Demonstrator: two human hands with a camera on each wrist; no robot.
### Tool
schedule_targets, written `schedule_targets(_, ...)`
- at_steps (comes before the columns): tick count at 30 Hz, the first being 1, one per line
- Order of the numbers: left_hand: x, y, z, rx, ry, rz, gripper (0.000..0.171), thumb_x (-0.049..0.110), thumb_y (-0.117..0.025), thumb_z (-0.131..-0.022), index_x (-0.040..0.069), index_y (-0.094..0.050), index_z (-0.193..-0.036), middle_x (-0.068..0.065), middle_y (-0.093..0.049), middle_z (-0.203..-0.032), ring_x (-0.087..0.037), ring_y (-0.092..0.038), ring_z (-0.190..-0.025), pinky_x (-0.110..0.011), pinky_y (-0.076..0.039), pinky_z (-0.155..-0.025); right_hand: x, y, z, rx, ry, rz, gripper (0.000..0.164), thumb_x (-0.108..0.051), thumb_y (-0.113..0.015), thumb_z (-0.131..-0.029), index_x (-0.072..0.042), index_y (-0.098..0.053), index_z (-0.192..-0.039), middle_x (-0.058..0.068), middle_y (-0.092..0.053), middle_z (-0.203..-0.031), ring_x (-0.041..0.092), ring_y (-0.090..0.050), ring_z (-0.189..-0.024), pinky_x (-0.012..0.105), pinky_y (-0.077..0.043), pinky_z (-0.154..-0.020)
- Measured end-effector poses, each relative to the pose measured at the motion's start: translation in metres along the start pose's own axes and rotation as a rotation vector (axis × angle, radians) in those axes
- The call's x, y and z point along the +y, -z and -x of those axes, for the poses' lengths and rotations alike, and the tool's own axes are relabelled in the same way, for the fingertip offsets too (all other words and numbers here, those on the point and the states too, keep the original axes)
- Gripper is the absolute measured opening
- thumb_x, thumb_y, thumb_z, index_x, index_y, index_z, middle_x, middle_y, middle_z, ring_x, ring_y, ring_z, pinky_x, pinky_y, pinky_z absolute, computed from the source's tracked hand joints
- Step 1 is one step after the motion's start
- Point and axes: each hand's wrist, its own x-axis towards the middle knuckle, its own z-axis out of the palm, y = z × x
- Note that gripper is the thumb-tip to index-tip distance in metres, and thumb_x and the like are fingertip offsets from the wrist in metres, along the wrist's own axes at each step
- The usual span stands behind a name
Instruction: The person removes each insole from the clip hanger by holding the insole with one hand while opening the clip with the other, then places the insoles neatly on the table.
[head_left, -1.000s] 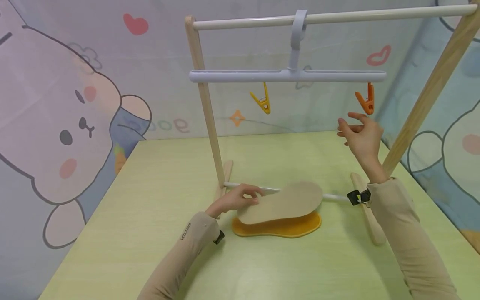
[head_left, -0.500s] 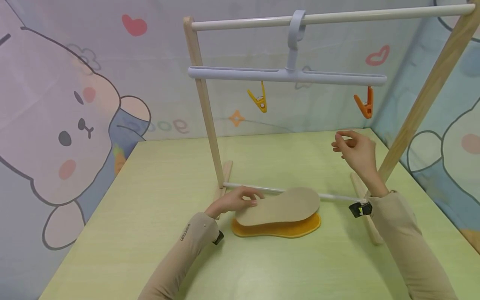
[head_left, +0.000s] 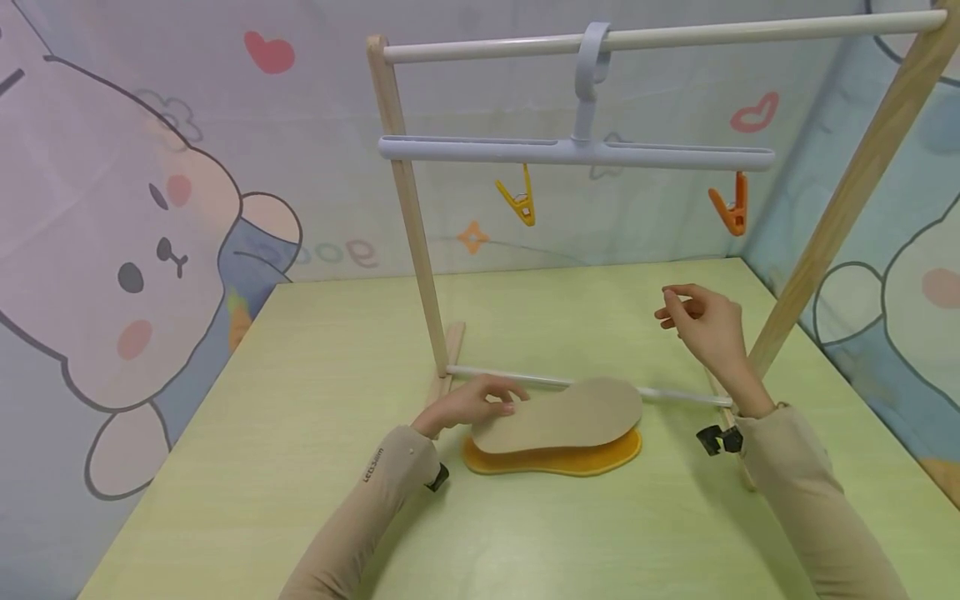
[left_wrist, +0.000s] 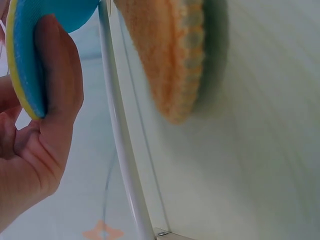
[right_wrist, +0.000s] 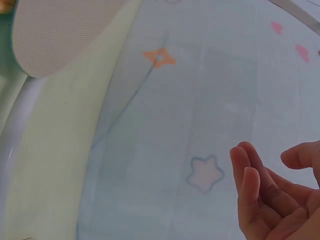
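Observation:
Between thumb and fingers my left hand [head_left: 471, 400] pinches one end of a beige insole [head_left: 570, 414]. The left wrist view shows this insole's blue face [left_wrist: 30, 55] and yellow edge. Tilted, it is held above a second insole [head_left: 555, 458], orange and fuzzy, that lies flat on the table. My right hand [head_left: 708, 329] is raised near the rack's right post, below an orange clip [head_left: 732, 208]. Nothing is between its fingers; thumb and fingertips stand apart in the right wrist view.
A wooden rack with a white top rod [head_left: 675, 35] spans the table [head_left: 300, 467]. From the rod hangs a pale hanger [head_left: 480, 150], with a yellow clip [head_left: 521, 200] and the orange one under it. A low white crossbar [head_left: 510, 377] runs behind the insoles. Printed cloth [head_left: 322, 150] lines the back.
My right hand has come down from just below the orange clip and slightly left. The hanger has tilted a little, its right end lower. My left hand still holds the beige insole, slightly lowered.

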Motion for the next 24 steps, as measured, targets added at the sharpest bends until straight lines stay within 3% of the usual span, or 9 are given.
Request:
schedule_targets(11, -0.006, -0.0028, 0.0001, -0.028, 0.012, 0.018, 0.023, 0.004, -0.051, -0.088, 0.003, -0.059, -0.11, -0.013, -0.057, -0.114, -0.018, -0.052, -0.099, -0.026, -0.042, -0.084, 0.0021, -0.0007, 0.0024, 0.01, 0.008, -0.008, 0.039, -0.03, -0.044, -0.093, 0.0, -0.06, -0.111, 0.022, -0.068, -0.081, -0.019, -0.049, -0.056, 0.011, -0.044, -0.049)
schedule_targets(24, -0.008, 0.0037, 0.0072, -0.082, 0.024, 0.058, 0.024, 0.008, -0.05, -0.09, 0.005, -0.057, -0.113, -0.012, -0.054, -0.119, -0.017, -0.05, -0.104, -0.034, -0.04, -0.093, 0.0042, -0.0027, 0.0059, -0.011, -0.011, -0.01, 0.035, -0.025, -0.046, -0.093, 0.001, -0.059, -0.111, 0.023, -0.067, -0.081, -0.016, -0.052, -0.056, 0.012, -0.043, -0.047)
